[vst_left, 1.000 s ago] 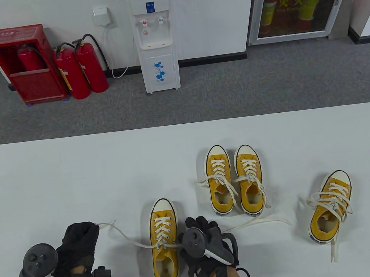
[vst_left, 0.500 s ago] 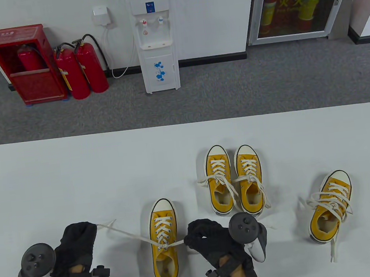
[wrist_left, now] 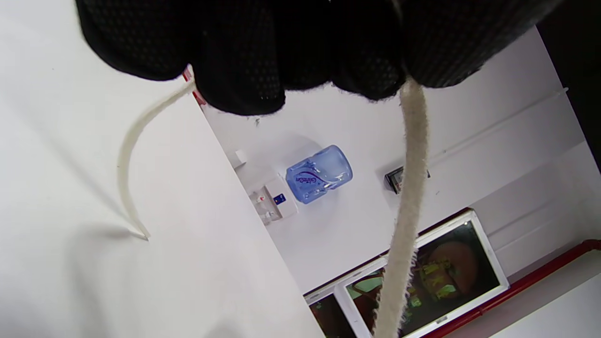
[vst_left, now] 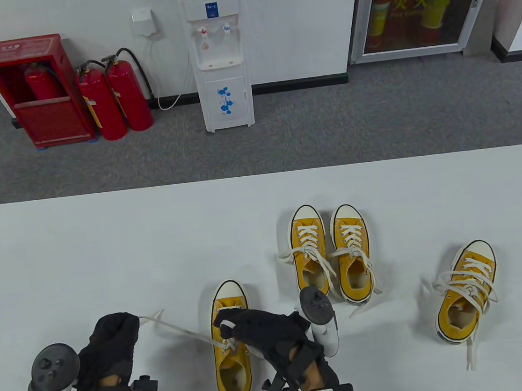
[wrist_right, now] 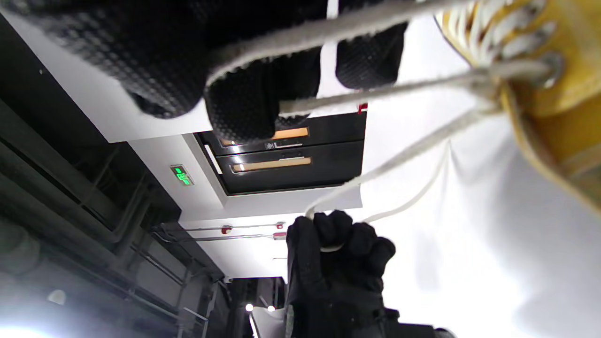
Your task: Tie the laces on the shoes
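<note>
Shoe: the near yellow shoe (vst_left: 231, 345) sits at the table's (vst_left: 107, 250) front edge, a little left of centre, between the two hands; its long axis runs front to back, with the white toe cap pointing away from the person and the heel towards them.

Lace: the left lace (vst_left: 182, 332) runs taut from the top eyelets out to the left and slightly away, with its loose tip poking out beyond the left fist.

Left hand: the left hand (vst_left: 111, 351) is curled into a closed fist around that lace, well to the left of the shoe and above the table.

Right hand: the right hand (vst_left: 262, 334) reaches across over the shoe's tongue, fingers (vst_left: 226, 321) bent, with a bit of white lace pinched at the tips.

Left wrist view: the lace (wrist_left: 404, 211) comes out of the gloved fingers (wrist_left: 239, 70) as a thick straight cord, and the free end (wrist_left: 129, 159) curves down onto the table.

Right wrist view: two strands stretch from the shoe's (wrist_right: 554, 94) eyelet to the right fingers (wrist_right: 239, 94), probably a loop, though the close blur makes that unsure; a third strand leads off to the left fist (wrist_right: 340, 263).

Other shoes: a pair (vst_left: 331, 255) stands side by side farther back with toes pointing away, and a single shoe (vst_left: 467, 292) at the right is angled toe-out to the right, all with loose laces.
</note>
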The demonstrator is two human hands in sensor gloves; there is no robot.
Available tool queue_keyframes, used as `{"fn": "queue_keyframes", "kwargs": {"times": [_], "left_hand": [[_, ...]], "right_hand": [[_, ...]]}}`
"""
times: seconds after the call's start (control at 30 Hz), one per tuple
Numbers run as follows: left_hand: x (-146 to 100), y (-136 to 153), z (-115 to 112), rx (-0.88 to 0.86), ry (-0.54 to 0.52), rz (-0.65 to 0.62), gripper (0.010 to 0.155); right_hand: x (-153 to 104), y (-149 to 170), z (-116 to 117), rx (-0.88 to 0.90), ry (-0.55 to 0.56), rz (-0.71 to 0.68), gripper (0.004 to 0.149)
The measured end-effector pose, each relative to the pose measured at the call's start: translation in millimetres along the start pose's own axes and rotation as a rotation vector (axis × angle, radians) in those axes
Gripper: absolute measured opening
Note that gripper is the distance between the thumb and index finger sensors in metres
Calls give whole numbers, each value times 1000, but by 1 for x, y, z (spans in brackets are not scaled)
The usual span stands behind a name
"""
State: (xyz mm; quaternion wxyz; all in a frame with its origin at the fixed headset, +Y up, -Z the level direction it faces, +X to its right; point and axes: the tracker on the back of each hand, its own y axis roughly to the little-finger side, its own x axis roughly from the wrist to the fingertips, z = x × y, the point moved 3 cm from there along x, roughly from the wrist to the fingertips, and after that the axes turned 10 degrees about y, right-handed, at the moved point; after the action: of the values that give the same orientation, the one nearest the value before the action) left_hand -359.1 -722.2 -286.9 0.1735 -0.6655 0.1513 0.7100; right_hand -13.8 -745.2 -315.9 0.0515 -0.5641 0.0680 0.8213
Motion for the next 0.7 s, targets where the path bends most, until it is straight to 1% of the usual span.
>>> {"fn": "queue_keyframes", "kwargs": {"times": [0.07, 0.17, 0.23, 0.3, 0.33, 0.37, 0.4, 0.5, 0.57, 0.7], "left_hand": [[0, 0, -1, -38, 5, -6, 38], [-1, -2, -3, -125, 22, -24, 38], [-1, -6, -6, -188, 51, -53, 38], [-3, -14, -14, -257, 107, -100, 38], [-4, -17, -16, -279, 120, -115, 38], [-5, -23, -22, -322, 157, -149, 38], [-6, -29, -28, -368, 212, -201, 38], [-9, -44, -42, -462, 332, -283, 38], [-12, -50, -50, -488, 366, -311, 38], [-15, -57, -61, -493, 421, -351, 38]], "right_hand": [[1, 5, 0, 9, 13, -5, 47], [-1, 4, -3, -81, 42, -25, 50], [-2, 4, -3, -107, 68, -31, 51], [-2, 4, -2, -173, 81, -40, 52], [-3, 4, -2, -185, 88, -39, 51], [-3, 4, -2, -223, 118, -52, 51], [-3, 4, 0, -241, 126, -60, 50], [-4, 4, 5, -314, 134, -67, 49], [-4, 2, 10, -407, 142, -83, 51], [-4, -1, 20, -520, 148, -107, 54]]}}
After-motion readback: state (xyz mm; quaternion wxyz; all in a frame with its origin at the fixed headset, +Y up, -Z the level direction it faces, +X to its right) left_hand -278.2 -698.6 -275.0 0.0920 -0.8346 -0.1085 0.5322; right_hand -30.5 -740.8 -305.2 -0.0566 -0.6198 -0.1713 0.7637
